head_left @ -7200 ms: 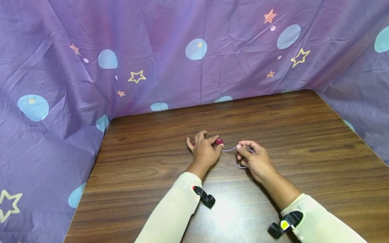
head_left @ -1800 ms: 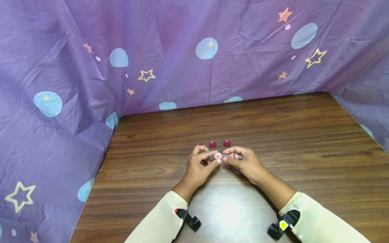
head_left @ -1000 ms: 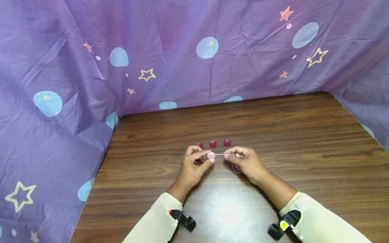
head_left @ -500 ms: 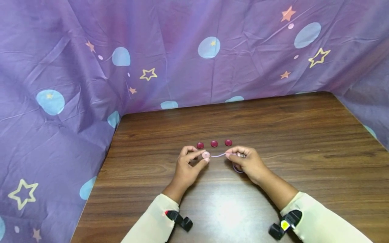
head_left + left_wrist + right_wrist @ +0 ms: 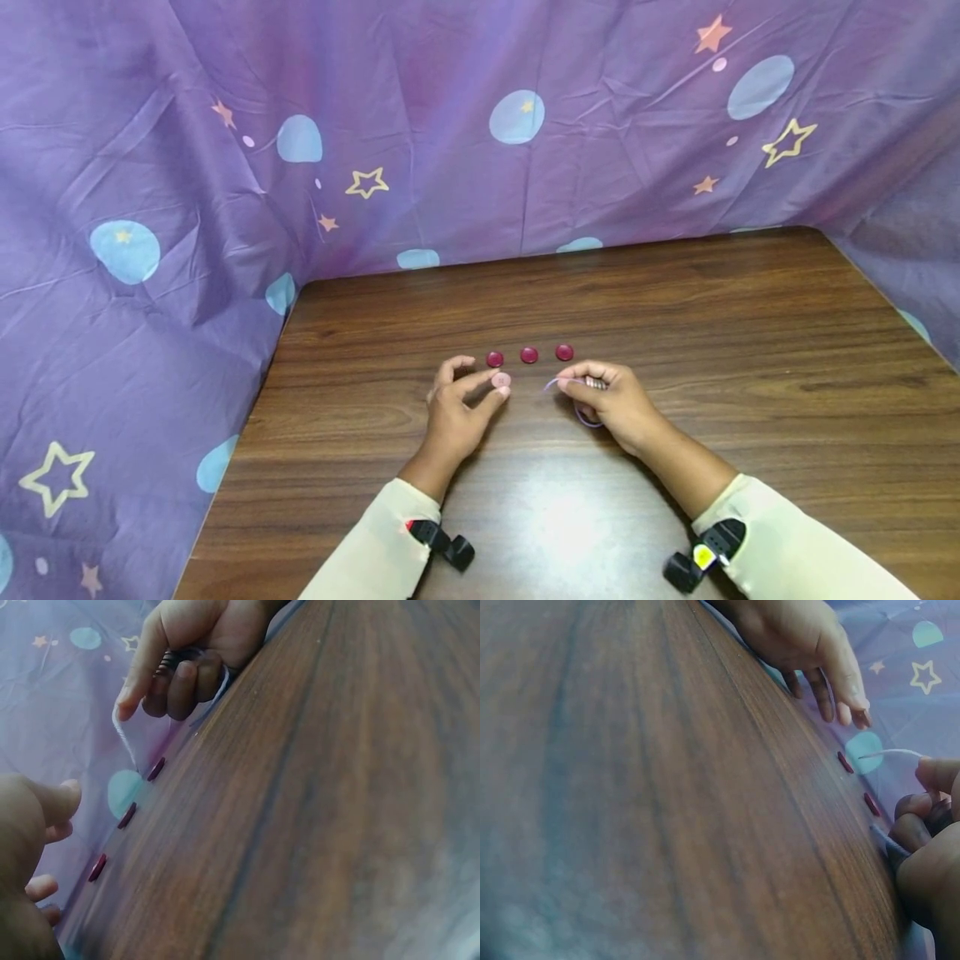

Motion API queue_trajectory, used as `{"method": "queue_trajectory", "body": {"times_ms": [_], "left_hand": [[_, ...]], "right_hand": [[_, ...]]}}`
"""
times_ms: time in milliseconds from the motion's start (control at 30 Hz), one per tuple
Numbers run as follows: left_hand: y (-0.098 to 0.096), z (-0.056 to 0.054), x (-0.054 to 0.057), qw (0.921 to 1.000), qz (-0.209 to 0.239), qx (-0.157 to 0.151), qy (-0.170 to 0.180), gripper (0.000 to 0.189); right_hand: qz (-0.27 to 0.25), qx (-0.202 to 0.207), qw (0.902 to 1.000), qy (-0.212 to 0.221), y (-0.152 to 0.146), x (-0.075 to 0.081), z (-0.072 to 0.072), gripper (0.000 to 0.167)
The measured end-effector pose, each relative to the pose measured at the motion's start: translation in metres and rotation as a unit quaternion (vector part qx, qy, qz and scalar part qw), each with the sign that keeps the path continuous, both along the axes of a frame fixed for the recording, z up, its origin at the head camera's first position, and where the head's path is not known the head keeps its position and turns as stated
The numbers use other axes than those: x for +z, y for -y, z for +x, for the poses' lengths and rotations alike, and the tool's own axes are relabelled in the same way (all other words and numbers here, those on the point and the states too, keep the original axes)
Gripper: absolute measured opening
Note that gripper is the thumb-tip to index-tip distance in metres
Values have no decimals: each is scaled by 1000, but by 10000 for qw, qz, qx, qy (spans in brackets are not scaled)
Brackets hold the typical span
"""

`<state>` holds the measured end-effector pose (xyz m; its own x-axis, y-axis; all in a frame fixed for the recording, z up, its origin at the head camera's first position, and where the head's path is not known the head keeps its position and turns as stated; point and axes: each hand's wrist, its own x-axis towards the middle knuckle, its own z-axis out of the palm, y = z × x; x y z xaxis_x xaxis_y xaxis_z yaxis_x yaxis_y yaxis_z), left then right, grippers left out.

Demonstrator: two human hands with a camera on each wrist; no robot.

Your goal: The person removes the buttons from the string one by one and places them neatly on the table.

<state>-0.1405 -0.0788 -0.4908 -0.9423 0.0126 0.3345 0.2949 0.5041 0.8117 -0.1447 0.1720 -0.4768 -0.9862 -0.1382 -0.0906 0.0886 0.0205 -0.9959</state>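
Between thumb and forefinger, my left hand (image 5: 457, 408) pinches a pink button (image 5: 501, 380) just above the table; the button is hidden in both wrist views. My right hand (image 5: 615, 404) pinches a thin purple cord (image 5: 551, 384) near its end. That short free end points left, apart from the pink button. A small stack of pale discs (image 5: 596, 383) sits within the right hand's curled fingers, and a loop of cord hangs below. Three dark red discs (image 5: 529, 355), which look like buttons, lie in a row on the table just beyond the hands.
The brown wood-grain table (image 5: 750, 333) reaches back to a purple curtain (image 5: 420, 125) printed with stars and planets. More curtain hangs along the left and right sides. Glare brightens the table between the forearms.
The cord ran between the pink button and my right hand; now its end hangs free. My left hand has moved left with the button. Earlier it was over the dark red discs.
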Motion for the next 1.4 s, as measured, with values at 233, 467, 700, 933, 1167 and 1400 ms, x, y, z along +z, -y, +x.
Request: {"method": "queue_trajectory", "body": {"times_ms": [233,467,700,933,1167,1400], "left_hand": [[1,0,-1,9993,-241,210,211,32],[0,-5,-6,9983,-452,319,197,31],[-3,-6,-2,9970,-581,351,384,31],[-3,-6,2,9936,-844,396,638,32],[-4,-6,2,9934,-840,429,648,30],[-5,-7,-1,9945,-828,506,406,29]], "right_hand": [[0,33,10000,39,0,0,0,15],[28,123,9999,-8,-1,-1,-1,30],[-355,287,9990,-31,-1,0,-1,42],[-551,367,9977,149,-1,1,-1,29],[-537,369,9974,297,0,-1,-2,14],[-568,139,9981,207,1,-2,-2,14]]}}
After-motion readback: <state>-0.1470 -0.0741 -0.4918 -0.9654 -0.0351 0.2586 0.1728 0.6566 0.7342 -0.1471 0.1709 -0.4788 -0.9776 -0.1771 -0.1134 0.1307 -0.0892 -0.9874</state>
